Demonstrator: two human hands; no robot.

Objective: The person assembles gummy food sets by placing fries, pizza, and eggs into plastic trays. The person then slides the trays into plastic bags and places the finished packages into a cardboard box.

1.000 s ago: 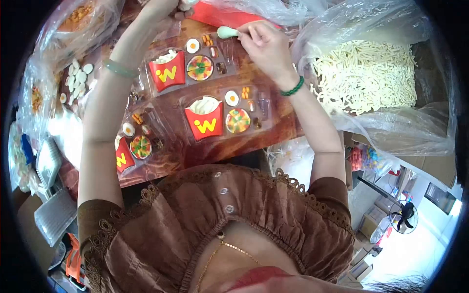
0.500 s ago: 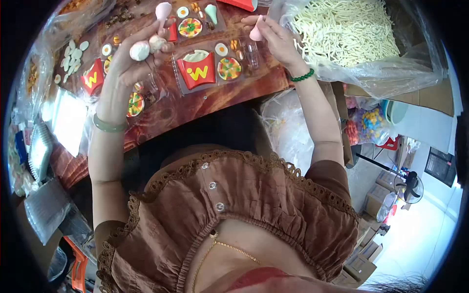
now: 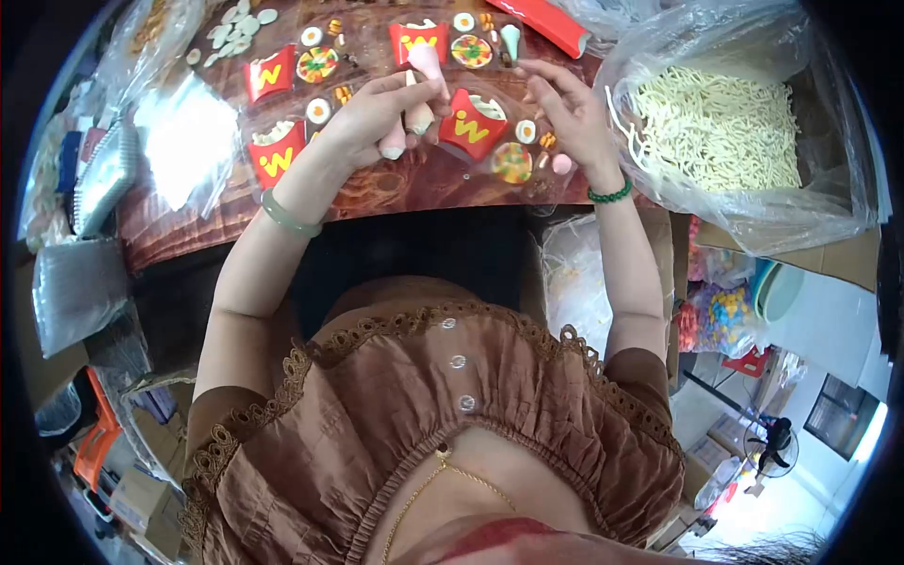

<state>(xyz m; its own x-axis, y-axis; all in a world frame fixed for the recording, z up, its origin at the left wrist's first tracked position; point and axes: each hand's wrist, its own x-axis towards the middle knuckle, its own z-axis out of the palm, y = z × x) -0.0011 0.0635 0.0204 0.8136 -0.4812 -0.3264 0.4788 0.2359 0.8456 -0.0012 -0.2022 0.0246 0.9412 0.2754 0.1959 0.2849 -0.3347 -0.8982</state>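
My left hand (image 3: 375, 118) is closed around several small toy ice-cream-like pieces, rounded at one end and tapered at the other. A pink piece (image 3: 426, 62) sticks out above the fingers, and a cream piece (image 3: 418, 118) shows below them. My right hand (image 3: 573, 118) has its fingers apart and holds nothing. Just under it, a pink piece (image 3: 562, 164) lies at the right end of a clear plastic tray. In that tray are a red fries box (image 3: 473, 125), a miniature pizza (image 3: 511, 163), a fried egg (image 3: 526, 131) and a small burger (image 3: 548, 140).
Similar sets lie around, with red fries boxes (image 3: 269, 74) and pizzas (image 3: 317, 64). A plastic-lined carton holds many cream-coloured toy fries (image 3: 720, 132) on the right. White oval pieces (image 3: 237, 30) lie at the far left. Clear plastic trays (image 3: 104, 179) are stacked at the left edge.
The pink piece my right hand held is now in the tray, and that hand is open. My left hand has moved right, still holding its pieces. The whole view has shifted.
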